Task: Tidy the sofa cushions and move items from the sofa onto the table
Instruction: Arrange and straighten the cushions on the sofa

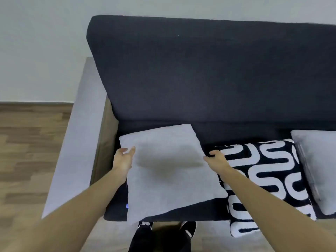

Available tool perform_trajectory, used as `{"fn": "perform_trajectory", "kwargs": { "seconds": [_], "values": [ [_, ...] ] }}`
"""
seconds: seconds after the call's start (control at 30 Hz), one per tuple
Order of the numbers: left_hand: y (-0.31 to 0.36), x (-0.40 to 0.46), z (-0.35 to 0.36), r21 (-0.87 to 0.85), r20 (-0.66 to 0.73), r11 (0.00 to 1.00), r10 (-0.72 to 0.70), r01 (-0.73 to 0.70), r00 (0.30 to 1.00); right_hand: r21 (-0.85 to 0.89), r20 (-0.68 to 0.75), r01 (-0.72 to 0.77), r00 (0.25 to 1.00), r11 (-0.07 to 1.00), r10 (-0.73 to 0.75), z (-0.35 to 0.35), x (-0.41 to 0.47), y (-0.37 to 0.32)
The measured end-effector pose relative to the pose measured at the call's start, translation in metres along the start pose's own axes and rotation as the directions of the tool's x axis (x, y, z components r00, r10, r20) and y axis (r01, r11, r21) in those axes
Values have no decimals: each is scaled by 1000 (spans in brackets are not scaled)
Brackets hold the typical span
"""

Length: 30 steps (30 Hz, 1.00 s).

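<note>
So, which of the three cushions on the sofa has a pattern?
The middle one: the black cushion with white curved stripes. The plain grey cushion held by both hands and the plain grey cushion at the right edge have none.

The sofa (209, 79) wears dark, matt woven cloth; the grey cushion (169, 171) looks soft and suede-like; the patterned cushion (269, 179) is tufted; the floor (27, 151) is wood-grained.
</note>
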<state>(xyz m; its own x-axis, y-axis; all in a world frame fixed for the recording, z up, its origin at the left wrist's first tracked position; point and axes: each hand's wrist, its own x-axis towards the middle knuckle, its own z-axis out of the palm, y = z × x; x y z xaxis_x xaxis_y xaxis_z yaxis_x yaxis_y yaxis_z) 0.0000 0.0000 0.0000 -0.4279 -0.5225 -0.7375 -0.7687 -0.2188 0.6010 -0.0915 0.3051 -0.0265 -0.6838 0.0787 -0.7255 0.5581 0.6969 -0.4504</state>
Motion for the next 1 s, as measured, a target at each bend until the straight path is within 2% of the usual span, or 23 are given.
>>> {"fn": "perform_trajectory", "kwargs": {
  "seconds": [0.13,0.33,0.5,0.7,1.0],
  "values": [
    [-21,38,3,75,-62,997,-7,12,998,-9,5,-19,1000,1000,20,13,41,2],
    [-64,77,10,88,34,993,-87,84,996,-12,37,-72,997,997,72,39,86,12],
    [-82,94,13,41,17,991,-129,129,991,39,65,-110,992,993,107,49,104,16],
    [-84,93,11,-117,17,984,-134,135,991,195,129,-186,978,963,163,50,99,10],
    [-30,56,-9,-224,71,974,60,-43,996,321,80,-111,993,940,90,16,50,-9]
  ]
}}
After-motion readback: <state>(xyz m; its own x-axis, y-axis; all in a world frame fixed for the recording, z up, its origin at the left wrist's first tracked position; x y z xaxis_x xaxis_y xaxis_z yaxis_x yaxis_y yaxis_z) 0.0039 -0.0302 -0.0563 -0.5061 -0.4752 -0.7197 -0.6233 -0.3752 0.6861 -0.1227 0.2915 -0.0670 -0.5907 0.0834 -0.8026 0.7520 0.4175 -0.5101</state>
